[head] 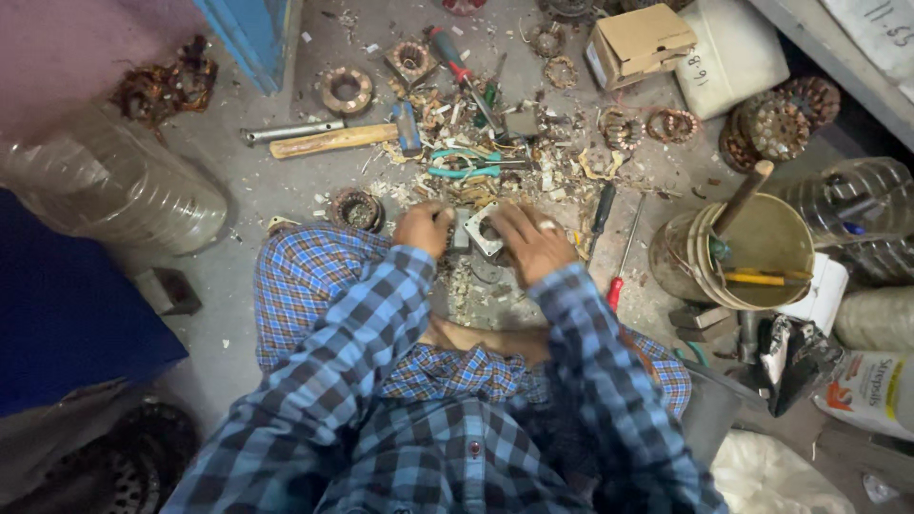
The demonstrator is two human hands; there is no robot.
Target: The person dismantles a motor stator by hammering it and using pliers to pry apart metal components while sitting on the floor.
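I sit on a grey concrete floor in a blue checked shirt. Both hands close around a small square grey metal motor stator (484,231) held just above the floor between my knees. My left hand (425,227) grips its left side with curled fingers. My right hand (529,242), with a ring on one finger, covers its right side and top. Paper scraps and copper wire bits lie under and around the part.
A wooden-handled hammer (338,140), teal-handled pliers (464,164), screwdrivers (624,255) and several wound stator rings (346,89) litter the floor ahead. A large clear plastic bottle (114,186) lies left. A bucket with tools (752,249) stands right, a cardboard box (638,43) beyond.
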